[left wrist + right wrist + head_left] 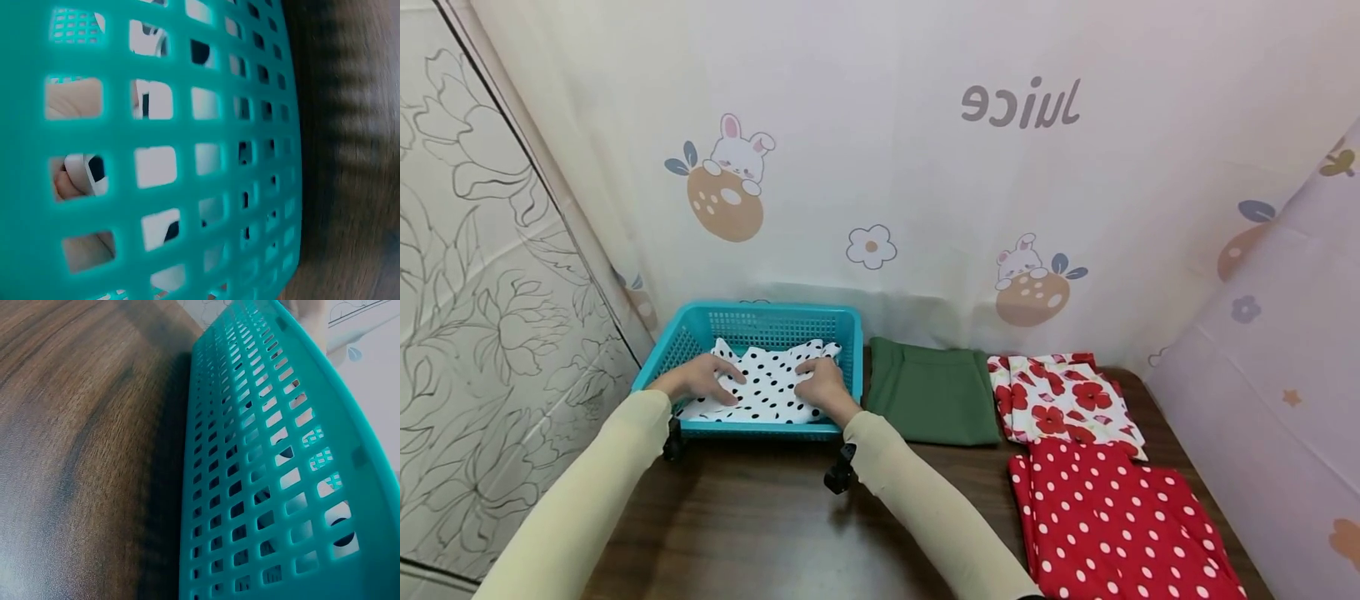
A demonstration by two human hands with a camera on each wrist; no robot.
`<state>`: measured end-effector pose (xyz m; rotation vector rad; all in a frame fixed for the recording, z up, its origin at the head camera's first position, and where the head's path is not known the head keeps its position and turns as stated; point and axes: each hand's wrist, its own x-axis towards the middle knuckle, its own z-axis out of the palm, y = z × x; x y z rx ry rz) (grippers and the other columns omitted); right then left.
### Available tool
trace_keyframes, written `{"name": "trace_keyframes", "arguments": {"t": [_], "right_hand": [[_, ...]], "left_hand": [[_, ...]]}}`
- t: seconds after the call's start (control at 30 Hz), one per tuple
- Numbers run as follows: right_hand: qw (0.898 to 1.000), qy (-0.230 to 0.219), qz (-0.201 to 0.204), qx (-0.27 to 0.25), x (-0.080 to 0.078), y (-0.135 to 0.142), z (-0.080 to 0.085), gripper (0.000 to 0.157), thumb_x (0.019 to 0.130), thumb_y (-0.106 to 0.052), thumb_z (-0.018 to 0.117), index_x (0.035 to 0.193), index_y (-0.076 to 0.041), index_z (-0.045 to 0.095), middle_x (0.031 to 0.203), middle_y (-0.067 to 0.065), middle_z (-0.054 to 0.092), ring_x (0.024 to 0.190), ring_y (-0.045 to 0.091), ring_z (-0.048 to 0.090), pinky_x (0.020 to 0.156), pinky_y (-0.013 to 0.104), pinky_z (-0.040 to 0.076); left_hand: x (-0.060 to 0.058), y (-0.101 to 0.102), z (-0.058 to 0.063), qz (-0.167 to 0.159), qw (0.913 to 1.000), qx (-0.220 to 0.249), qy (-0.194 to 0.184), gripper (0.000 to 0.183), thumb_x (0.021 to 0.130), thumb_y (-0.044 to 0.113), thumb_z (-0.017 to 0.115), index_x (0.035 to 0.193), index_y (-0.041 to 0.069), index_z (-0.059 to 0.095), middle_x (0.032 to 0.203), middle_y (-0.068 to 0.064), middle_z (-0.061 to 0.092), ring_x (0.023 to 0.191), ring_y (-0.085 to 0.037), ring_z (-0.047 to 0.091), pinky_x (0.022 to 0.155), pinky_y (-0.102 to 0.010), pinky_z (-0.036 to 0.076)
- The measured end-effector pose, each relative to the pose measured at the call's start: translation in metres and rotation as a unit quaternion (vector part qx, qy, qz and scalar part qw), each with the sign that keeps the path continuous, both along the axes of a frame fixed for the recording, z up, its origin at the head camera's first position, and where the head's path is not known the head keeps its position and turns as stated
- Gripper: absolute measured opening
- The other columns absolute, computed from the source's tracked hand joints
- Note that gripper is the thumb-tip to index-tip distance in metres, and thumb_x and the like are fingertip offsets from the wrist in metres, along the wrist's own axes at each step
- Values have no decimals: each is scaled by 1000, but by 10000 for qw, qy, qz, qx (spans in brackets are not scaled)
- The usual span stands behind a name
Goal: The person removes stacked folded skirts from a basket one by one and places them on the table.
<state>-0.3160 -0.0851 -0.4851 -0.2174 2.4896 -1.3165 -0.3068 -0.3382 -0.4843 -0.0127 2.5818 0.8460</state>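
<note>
A white cloth with black dots, folded into a flat piece, lies in a blue-green plastic basket. From the left side my left hand rests on the cloth, its thumb and index finger spread apart. On the cloth's right part lies my right hand, thumb and index finger pointing inward; a raised cloth corner shows just behind it. In the left wrist view, bits of a hand and the dotted cloth appear through the holes of the basket wall. The right wrist view is mostly the basket's outer wall, with the cloth behind it.
A folded green cloth lies right of the basket. Beyond it are a white cloth with red flowers and a red cloth with white dots. All rest on a dark wooden table, with printed curtains behind and beside it.
</note>
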Motion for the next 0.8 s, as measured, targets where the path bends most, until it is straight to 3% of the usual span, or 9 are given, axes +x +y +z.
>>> {"name": "trace_keyframes", "arguments": {"t": [0.17,0.4,0.5,0.6,0.7,0.8], "right_hand": [[9995,312,-9,55,1,-1,1,40,91,2,68,130,-7,72,145,12,62,61,17,43,48,26,34],[9975,694,-86,-102,6,-1,11,43,91,-5,72,133,-8,70,141,9,66,79,18,59,51,23,38],[9975,686,-62,-163,6,2,16,43,91,-3,70,134,-9,69,142,10,65,66,17,55,49,24,35],[9974,689,27,-230,5,6,22,45,92,-2,68,136,-9,68,144,11,63,48,14,40,46,24,31],[9969,715,21,-331,4,11,28,48,91,0,67,137,-11,67,145,11,63,41,14,28,44,24,29],[9969,681,-39,-395,3,16,32,49,91,-1,67,138,-13,67,146,11,62,39,13,30,43,23,31]], "left_hand": [[1,-2,7,139,9996,148,186,46,86,11,83,130,6,71,155,-28,45,147,-51,31,116,-70,30],[8,-10,28,296,9981,384,388,56,87,11,81,140,6,63,162,-28,35,153,-52,17,118,-70,26],[12,-10,36,273,9976,447,458,57,88,12,81,142,8,63,164,-27,32,154,-50,15,119,-68,26],[16,-8,44,305,9970,495,509,58,88,15,81,143,9,62,165,-27,29,154,-50,15,118,-69,27],[19,-6,49,409,9957,556,617,59,89,17,81,144,10,61,166,-27,27,154,-50,16,118,-70,26],[22,-3,50,517,9939,647,724,61,90,20,81,146,11,59,167,-26,25,154,-49,17,117,-68,29]]}}
